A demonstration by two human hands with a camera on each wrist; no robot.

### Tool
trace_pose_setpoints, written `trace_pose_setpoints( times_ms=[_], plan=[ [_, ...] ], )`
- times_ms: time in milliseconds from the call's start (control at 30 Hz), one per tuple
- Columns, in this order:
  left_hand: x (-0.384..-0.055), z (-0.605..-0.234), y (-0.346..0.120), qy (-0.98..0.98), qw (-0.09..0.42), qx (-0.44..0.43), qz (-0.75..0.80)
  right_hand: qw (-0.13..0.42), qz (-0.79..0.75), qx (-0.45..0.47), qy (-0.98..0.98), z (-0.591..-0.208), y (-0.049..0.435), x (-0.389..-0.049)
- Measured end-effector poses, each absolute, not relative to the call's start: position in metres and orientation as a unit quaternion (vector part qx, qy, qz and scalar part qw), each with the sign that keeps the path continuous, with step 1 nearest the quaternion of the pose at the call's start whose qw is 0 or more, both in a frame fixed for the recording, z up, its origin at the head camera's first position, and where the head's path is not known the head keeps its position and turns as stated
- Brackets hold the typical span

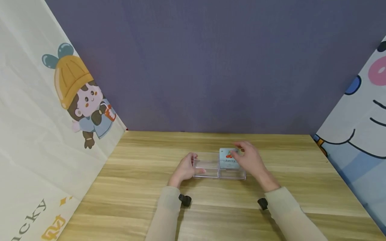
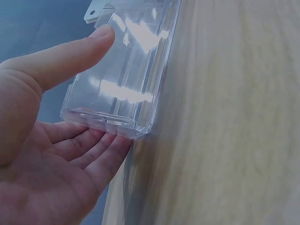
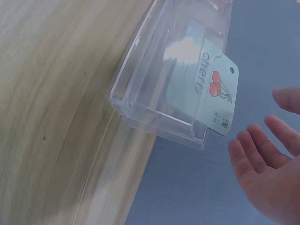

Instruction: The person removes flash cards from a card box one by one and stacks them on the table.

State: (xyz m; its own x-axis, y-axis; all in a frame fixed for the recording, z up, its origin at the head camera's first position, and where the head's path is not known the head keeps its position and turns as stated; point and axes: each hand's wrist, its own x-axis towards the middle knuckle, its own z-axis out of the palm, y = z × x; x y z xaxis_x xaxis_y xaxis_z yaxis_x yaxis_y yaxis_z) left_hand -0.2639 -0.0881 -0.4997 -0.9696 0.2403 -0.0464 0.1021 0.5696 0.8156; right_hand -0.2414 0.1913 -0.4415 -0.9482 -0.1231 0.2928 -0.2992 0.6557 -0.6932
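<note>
A clear plastic box (image 1: 206,164) with two compartments side by side stands on the table. In its right compartment a pale cherry card (image 1: 228,162) sits upright, its top edge above the box. My left hand (image 1: 186,167) holds the box's left end; in the left wrist view the thumb (image 2: 89,49) lies along the front and the fingers are against the end wall. Close to the card's upper right is my right hand (image 1: 251,160), fingers loosely spread. The right wrist view shows a gap between those fingers (image 3: 255,152) and the card, with nothing held.
The wood-grain table (image 1: 135,201) reaches back to a dark purple-blue wall panel (image 1: 211,67). White printed sheets stand at both sides, one with a cartoon child (image 1: 87,103) on the left. A small black device (image 1: 185,200) is at the left wrist.
</note>
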Motion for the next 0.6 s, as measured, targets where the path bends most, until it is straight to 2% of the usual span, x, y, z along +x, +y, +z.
trace_pose_setpoints(
  times_ms=[600],
  plan=[
    [-0.2627,-0.4942,-0.0863,0.88,0.078,0.097,0.459,0.105,0.387,0.116,-0.909,-0.4372,0.1896,-0.2413]
  ],
)
